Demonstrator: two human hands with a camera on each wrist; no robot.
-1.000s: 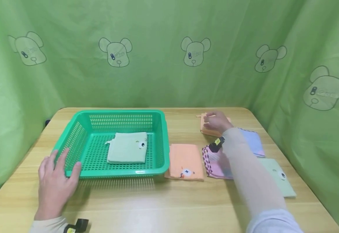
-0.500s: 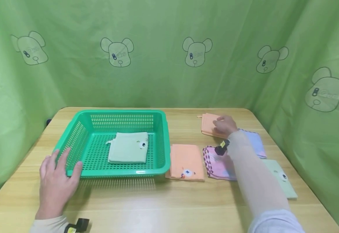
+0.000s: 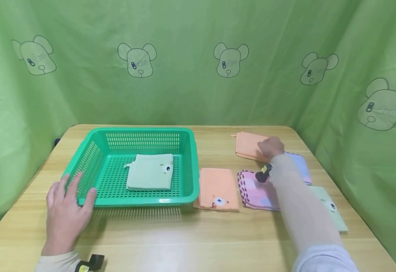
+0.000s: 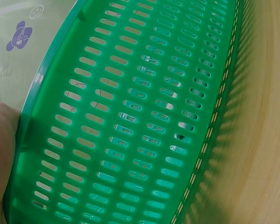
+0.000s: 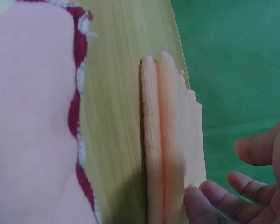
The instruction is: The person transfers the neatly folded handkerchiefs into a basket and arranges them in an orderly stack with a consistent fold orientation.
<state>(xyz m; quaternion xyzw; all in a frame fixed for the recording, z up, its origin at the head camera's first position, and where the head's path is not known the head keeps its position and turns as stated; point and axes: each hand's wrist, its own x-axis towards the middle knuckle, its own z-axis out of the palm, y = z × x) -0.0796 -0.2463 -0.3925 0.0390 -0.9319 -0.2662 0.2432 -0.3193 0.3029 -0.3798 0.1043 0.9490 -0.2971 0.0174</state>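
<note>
My right hand (image 3: 272,147) is over the right end of a folded orange towel (image 3: 249,144) at the back right. In the right wrist view the thumb stands apart from the fingers (image 5: 226,198), whose tips touch or nearly touch the folded orange layers. My left hand (image 3: 67,211) rests at the front left corner of a green plastic basket (image 3: 195,170), fingers fairly straight over the rim. Inside the basket lies a folded pale green towel (image 3: 150,172) with a face design. The left wrist view shows the basket's slotted wall (image 4: 126,116).
Right of the basket, a second orange towel (image 3: 218,185) lies folded beside a pink towel (image 3: 257,190) with a checked edge. A blue towel (image 3: 300,168) and another pale green towel (image 3: 330,211) lie partly behind my right arm. A green curtain (image 3: 184,98) surrounds the table.
My right hand has slid rightward over the back orange towel, showing more of its surface. That towel stays in place. My left hand and the basket hold still.
</note>
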